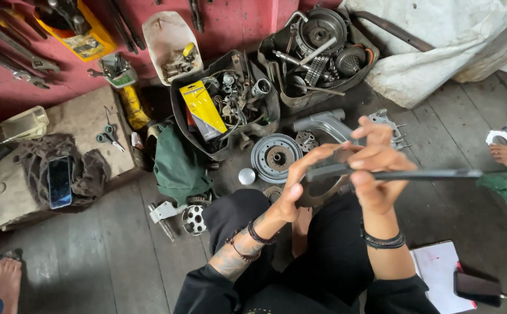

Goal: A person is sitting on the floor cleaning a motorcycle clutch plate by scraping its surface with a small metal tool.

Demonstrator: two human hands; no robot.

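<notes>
Head view: a black tray (179, 110) holds a yellow packet (203, 109) and small metal fittings; a second tray (276, 58) holds gears and a round engine cover. A white tub (163, 32) carries bolts. Both hands are raised over the lap: the left hand (293, 189) and right hand (375, 168) are clamped on a dark flat strip (416, 174) held level above the floor.
</notes>
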